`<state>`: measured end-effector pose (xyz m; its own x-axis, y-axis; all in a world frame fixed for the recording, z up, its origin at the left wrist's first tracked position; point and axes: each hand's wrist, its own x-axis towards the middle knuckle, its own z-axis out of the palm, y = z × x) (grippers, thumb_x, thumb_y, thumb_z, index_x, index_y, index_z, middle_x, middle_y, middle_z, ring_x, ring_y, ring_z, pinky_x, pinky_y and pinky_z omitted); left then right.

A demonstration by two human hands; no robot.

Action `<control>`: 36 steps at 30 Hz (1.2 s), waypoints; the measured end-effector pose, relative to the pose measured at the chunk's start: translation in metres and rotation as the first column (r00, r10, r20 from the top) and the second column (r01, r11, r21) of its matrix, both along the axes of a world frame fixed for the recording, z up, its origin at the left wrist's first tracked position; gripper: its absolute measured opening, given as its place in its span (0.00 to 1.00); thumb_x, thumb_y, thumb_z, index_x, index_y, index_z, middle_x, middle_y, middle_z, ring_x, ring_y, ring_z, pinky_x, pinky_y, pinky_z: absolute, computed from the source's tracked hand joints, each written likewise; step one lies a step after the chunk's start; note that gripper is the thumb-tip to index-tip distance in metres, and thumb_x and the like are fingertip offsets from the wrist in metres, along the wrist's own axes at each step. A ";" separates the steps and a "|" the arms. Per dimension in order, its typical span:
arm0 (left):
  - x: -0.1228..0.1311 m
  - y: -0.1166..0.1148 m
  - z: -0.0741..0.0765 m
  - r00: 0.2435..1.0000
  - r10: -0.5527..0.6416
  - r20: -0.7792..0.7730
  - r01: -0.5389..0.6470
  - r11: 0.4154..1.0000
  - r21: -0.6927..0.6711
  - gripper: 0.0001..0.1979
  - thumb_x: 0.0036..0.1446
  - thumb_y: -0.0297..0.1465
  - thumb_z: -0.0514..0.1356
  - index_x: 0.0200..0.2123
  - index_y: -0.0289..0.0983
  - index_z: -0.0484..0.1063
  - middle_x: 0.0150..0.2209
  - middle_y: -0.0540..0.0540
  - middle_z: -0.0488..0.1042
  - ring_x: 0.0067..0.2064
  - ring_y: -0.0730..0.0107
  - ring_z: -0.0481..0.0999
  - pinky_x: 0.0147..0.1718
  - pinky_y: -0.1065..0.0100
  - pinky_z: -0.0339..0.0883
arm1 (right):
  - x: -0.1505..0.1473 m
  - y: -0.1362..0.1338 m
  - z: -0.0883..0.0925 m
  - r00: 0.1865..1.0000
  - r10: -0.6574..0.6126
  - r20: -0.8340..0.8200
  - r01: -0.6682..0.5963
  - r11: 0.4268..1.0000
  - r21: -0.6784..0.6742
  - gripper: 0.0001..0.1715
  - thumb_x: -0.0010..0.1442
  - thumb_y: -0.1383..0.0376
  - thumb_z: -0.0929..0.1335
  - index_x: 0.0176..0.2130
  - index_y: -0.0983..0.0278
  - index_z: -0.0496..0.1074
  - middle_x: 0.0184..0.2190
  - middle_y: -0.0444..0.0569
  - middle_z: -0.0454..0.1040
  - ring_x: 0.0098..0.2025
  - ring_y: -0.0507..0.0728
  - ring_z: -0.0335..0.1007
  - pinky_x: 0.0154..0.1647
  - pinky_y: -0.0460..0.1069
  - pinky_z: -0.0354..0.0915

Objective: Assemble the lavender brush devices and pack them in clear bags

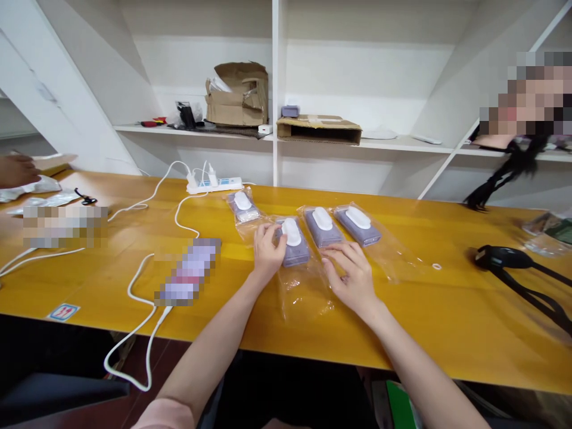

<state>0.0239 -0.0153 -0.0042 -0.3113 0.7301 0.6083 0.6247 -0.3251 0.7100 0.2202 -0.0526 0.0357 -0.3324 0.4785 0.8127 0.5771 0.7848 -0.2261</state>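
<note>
Lying under the left hand [268, 253], a bagged purple pack [297, 255] is touched by its half-open grip. The right hand [351, 277] is held open alongside.

Left forearm [210, 342]: bare, extended up and inward from the lower left of the view; a pink sleeve [163, 415] is worn above it. Left grip [269, 251]: a bare hand, carried back of the hand upward, with the fingers [268, 233] curled and bunched together. Right forearm [424, 372]: bare, extended up and inward from the lower right. Right grip [351, 277]: a bare hand, also carried back upward and angled down from the wrist, with the fingers [333, 265] slightly spread and gently curved. Both grips are held near each other, not touching, with the fingertips turned inward.
</note>
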 end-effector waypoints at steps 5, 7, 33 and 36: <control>0.000 0.002 -0.003 0.998 0.008 -0.069 -0.011 0.999 -0.050 0.11 0.53 0.32 0.56 0.40 0.36 0.72 0.44 0.40 0.68 0.49 0.58 0.67 0.52 0.58 0.57 | 0.001 0.009 -0.004 0.983 0.054 0.177 -0.056 0.998 0.009 0.09 0.57 0.69 0.65 0.38 0.62 0.73 0.38 0.52 0.73 0.45 0.60 0.65 0.45 0.58 0.64; 0.000 0.003 -0.005 0.993 0.031 -0.118 -0.040 0.996 -0.077 0.12 0.52 0.32 0.57 0.41 0.36 0.72 0.45 0.40 0.67 0.49 0.57 0.66 0.52 0.56 0.57 | 0.001 0.008 -0.012 0.937 0.117 0.328 -0.117 0.993 -0.021 0.11 0.58 0.68 0.63 0.41 0.63 0.72 0.41 0.53 0.72 0.48 0.61 0.63 0.45 0.57 0.63; 0.010 0.009 -0.026 0.988 -0.153 -0.034 0.145 0.973 -0.179 0.18 0.55 0.29 0.53 0.50 0.38 0.65 0.48 0.42 0.67 0.50 0.60 0.67 0.52 0.57 0.58 | -0.016 -0.004 -0.048 0.781 0.178 0.599 -0.026 0.967 -0.253 0.08 0.62 0.67 0.61 0.34 0.64 0.68 0.36 0.50 0.68 0.42 0.58 0.60 0.43 0.53 0.61; 0.010 0.008 -0.025 0.987 -0.156 -0.031 0.148 0.973 -0.175 0.17 0.55 0.29 0.53 0.49 0.39 0.66 0.48 0.42 0.67 0.50 0.60 0.66 0.53 0.57 0.57 | -0.016 -0.004 -0.048 0.790 0.185 0.585 -0.032 0.965 -0.262 0.09 0.62 0.67 0.61 0.34 0.64 0.68 0.36 0.50 0.68 0.42 0.57 0.60 0.44 0.53 0.60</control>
<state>0.0337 -0.0075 -0.0290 -0.1646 0.8613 0.4807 0.6094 -0.2944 0.7362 0.2046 -0.0562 -0.0124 -0.7758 0.5529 0.3040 0.5689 0.8213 -0.0417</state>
